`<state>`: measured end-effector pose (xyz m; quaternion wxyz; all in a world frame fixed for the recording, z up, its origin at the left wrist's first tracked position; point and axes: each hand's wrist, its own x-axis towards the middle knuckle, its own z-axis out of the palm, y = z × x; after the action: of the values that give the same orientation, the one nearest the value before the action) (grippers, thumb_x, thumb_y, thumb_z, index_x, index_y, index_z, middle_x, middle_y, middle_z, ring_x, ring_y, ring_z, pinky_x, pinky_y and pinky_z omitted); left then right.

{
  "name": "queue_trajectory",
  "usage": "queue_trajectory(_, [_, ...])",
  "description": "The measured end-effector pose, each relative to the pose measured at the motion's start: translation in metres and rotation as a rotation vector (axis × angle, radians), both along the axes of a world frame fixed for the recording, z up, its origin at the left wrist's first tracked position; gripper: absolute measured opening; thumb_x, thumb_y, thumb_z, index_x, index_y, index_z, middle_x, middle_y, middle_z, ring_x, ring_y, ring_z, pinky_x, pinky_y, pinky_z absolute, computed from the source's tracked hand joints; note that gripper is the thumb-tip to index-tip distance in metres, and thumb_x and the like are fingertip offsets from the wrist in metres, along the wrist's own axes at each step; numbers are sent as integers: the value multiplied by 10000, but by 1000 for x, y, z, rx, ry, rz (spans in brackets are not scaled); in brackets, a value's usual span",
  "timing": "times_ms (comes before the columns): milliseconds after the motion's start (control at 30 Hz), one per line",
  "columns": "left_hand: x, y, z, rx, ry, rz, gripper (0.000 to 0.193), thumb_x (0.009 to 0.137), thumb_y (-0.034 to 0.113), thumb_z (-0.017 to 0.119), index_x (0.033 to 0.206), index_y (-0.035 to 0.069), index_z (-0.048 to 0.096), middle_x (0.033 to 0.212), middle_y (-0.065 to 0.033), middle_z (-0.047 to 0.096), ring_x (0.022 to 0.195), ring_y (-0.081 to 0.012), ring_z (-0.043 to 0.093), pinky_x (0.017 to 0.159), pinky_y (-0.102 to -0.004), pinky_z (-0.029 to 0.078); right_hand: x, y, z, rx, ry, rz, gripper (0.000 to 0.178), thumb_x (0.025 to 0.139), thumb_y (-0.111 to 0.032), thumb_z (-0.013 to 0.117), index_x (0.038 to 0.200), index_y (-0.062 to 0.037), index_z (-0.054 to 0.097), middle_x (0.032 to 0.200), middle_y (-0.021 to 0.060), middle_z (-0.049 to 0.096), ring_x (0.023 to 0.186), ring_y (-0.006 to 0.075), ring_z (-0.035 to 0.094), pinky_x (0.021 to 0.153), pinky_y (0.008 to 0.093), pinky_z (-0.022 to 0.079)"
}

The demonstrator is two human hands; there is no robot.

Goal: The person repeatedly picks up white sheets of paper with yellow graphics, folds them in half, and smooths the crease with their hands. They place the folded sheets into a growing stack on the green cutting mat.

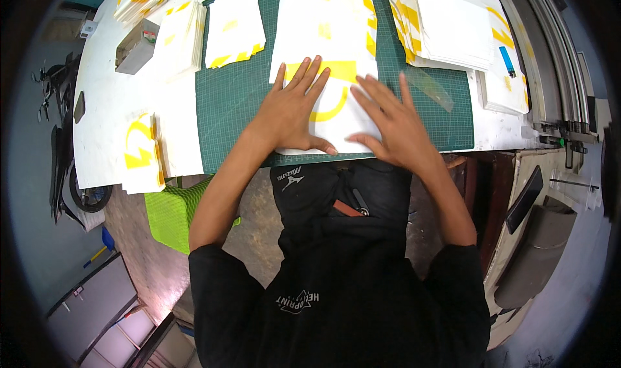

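A white sheet with yellow print lies in front of me at the near edge of the green cutting mat. My left hand rests flat on its left part, fingers spread and pointing away from me. Over its right edge is my right hand, fingers stretched out and thumb apart; whether every finger touches the paper I cannot tell. Just beyond the hands, a larger white sheet with yellow marks reaches toward the far side of the mat. Neither hand grips anything.
Paper stacks surround the mat: a tall one at right, others at left, one at the near left edge. A clear plastic strip, a blue lighter and a grey box lie about. Metal rails run along the right.
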<state>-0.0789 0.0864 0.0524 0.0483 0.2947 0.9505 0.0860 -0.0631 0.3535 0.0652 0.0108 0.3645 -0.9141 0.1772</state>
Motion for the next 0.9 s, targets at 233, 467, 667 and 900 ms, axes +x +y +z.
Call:
queue_trajectory(233, [56,-17,-4,197,92,20,658,912,396,779,1428,27,602,1502,-141,594,1451,-350,500,1243,-585,297,8,13,-13,-54,-97,82,642,871,-310,814,1428,-57,621,1489,141,604,1477,316,465,1272,646,180])
queue_trajectory(467, [69,-15,-13,328,223,14,417,855,106,772,1267,63,724,1311,-90,717,1284,-294,647,1161,-542,436,5,6,-19,-220,51,106,364,822,-120,842,1173,-82,751,1113,57,721,1090,243,660,1210,607,307])
queue_trajectory(667, [85,2,-26,334,322,80,392,878,77,739,1270,67,729,1345,-122,705,1321,-314,628,1182,-546,420,20,0,-25,-318,156,46,305,812,-70,839,1103,-74,748,1086,43,708,1043,233,661,1120,567,400])
queue_trajectory(900, [77,10,-18,235,313,104,349,938,189,745,1257,50,727,1373,-124,690,1337,-321,614,1168,-559,420,19,-1,-30,-282,161,31,307,825,-72,834,1119,-68,750,1079,44,710,1048,231,658,1104,554,412])
